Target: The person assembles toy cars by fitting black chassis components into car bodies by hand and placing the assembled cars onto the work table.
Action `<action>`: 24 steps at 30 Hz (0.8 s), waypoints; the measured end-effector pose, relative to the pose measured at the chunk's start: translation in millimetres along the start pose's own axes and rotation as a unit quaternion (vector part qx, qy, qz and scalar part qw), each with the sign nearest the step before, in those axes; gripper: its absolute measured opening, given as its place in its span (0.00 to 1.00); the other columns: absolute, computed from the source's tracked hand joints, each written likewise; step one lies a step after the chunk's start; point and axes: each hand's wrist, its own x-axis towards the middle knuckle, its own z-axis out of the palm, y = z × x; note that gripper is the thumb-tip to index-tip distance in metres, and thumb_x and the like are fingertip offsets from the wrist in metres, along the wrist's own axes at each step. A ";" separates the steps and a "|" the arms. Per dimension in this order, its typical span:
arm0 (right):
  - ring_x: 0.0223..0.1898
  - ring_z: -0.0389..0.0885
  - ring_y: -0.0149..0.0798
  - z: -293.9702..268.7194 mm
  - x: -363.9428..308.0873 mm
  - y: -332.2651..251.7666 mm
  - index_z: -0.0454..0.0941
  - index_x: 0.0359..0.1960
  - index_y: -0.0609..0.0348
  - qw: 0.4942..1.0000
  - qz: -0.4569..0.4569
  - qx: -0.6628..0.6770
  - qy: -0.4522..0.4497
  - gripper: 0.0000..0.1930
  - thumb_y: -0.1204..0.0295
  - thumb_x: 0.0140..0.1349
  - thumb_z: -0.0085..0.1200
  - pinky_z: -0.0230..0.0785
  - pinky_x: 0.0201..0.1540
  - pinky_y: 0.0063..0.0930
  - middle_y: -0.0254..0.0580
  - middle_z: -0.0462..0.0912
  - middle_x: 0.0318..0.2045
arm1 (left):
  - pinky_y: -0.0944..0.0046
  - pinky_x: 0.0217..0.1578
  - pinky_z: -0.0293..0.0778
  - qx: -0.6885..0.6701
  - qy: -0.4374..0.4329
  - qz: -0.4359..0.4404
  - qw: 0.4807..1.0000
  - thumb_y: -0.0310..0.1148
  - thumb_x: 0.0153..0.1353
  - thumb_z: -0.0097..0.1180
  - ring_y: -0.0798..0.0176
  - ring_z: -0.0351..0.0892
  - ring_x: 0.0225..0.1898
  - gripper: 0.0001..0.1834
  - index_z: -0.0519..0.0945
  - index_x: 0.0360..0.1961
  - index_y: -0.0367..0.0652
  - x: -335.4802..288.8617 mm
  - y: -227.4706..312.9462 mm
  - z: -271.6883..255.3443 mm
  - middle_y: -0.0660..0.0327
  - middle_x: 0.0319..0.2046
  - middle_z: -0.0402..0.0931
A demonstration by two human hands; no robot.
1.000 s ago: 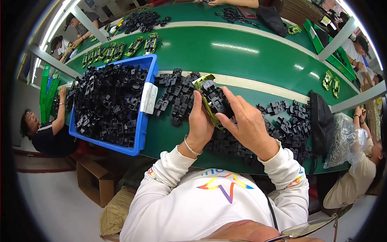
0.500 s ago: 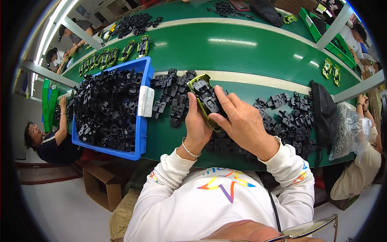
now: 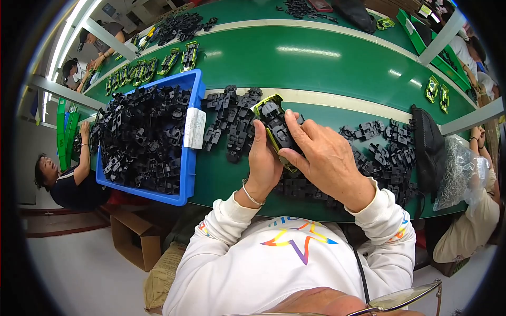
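Note:
A yellow-green toy car shell lies tilted in my left hand, its open underside facing up. My left fingers pass behind it, and the thumb stands along its left edge. Inside the shell sits a black plastic chassis part. My right hand is closed on that part, with the index finger on its upper end and the thumb across the lower end. The other right fingers are partly hidden. Below and around the hands are loose black plastic parts on the green table.
A blue bin heaped with black parts stands at my left. More black parts lie at right, beside a black bag and a clear bag of screws. Assembled toy cars line the far left. Other people work around the table.
The whole view has shifted slightly. Both hands keep nearly the same hold on the shell and the black part, with the right fingers moved only a little.

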 end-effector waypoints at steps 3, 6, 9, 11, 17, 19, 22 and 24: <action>0.30 0.77 0.44 -6.0 -1.8 4.6 0.67 0.62 0.64 0.999 -0.001 -0.001 -0.039 0.32 0.62 0.58 0.61 0.71 0.34 0.36 0.44 0.75 0.33 | 0.55 0.60 0.69 0.009 -0.002 -0.008 1.000 0.57 0.75 0.19 0.55 0.73 0.58 0.35 0.66 0.62 0.39 0.1 -4.2 -2.8 0.51 0.57 0.73; 0.31 0.78 0.45 -14.3 -1.3 4.8 0.67 0.62 0.66 0.997 -0.004 -0.020 -0.077 0.33 0.63 0.58 0.62 0.70 0.37 0.38 0.45 0.76 0.33 | 0.55 0.60 0.68 0.030 -0.023 0.000 0.999 0.55 0.75 0.22 0.56 0.72 0.59 0.33 0.66 0.62 0.39 -0.2 -9.0 -6.0 0.52 0.57 0.73; 0.30 0.79 0.44 -12.2 -4.3 3.4 0.67 0.62 0.67 0.988 -0.015 -0.107 -0.110 0.33 0.63 0.58 0.61 0.70 0.38 0.39 0.45 0.78 0.30 | 0.54 0.59 0.70 0.084 -0.046 0.015 0.995 0.35 0.69 0.48 0.53 0.75 0.57 0.22 0.62 0.61 0.38 1.8 -13.3 -6.8 0.48 0.55 0.73; 0.29 0.79 0.44 -13.7 -1.3 -1.4 0.66 0.62 0.68 0.978 -0.020 -0.162 -0.130 0.34 0.62 0.57 0.61 0.70 0.39 0.40 0.44 0.79 0.29 | 0.53 0.58 0.72 0.053 -0.051 -0.003 0.997 0.32 0.67 0.47 0.50 0.76 0.56 0.22 0.61 0.60 0.38 1.9 -10.0 0.2 0.47 0.55 0.73; 0.29 0.80 0.43 -20.3 2.9 9.1 0.69 0.61 0.65 0.979 -0.039 -0.116 -0.165 0.33 0.58 0.58 0.61 0.68 0.40 0.37 0.41 0.81 0.27 | 0.50 0.57 0.75 0.017 -0.034 -0.010 0.999 0.29 0.62 0.45 0.45 0.76 0.56 0.25 0.59 0.61 0.38 3.4 -13.0 -9.3 0.45 0.56 0.71; 0.30 0.80 0.46 -17.9 4.5 20.8 0.71 0.61 0.60 0.984 -0.035 -0.043 -0.172 0.30 0.60 0.59 0.61 0.70 0.41 0.37 0.42 0.81 0.31 | 0.51 0.56 0.75 0.030 -0.024 -0.001 0.999 0.31 0.61 0.44 0.46 0.76 0.56 0.27 0.59 0.62 0.38 5.4 -13.8 -12.2 0.44 0.56 0.71; 0.29 0.80 0.49 -0.8 -2.7 38.5 0.70 0.60 0.60 0.987 -0.030 0.154 -0.024 0.27 0.64 0.61 0.60 0.73 0.41 0.39 0.48 0.81 0.34 | 0.52 0.56 0.75 0.030 -0.014 0.013 0.999 0.33 0.60 0.44 0.49 0.75 0.56 0.29 0.59 0.64 0.38 9.4 -7.4 -7.1 0.43 0.58 0.70; 0.34 0.83 0.47 -0.5 -3.3 35.7 0.70 0.60 0.62 0.963 0.033 0.268 -0.023 0.26 0.66 0.61 0.60 0.75 0.42 0.37 0.50 0.81 0.40 | 0.53 0.58 0.73 0.026 -0.046 0.031 0.998 0.31 0.63 0.44 0.52 0.74 0.58 0.29 0.56 0.65 0.39 11.4 -1.9 -12.2 0.46 0.60 0.69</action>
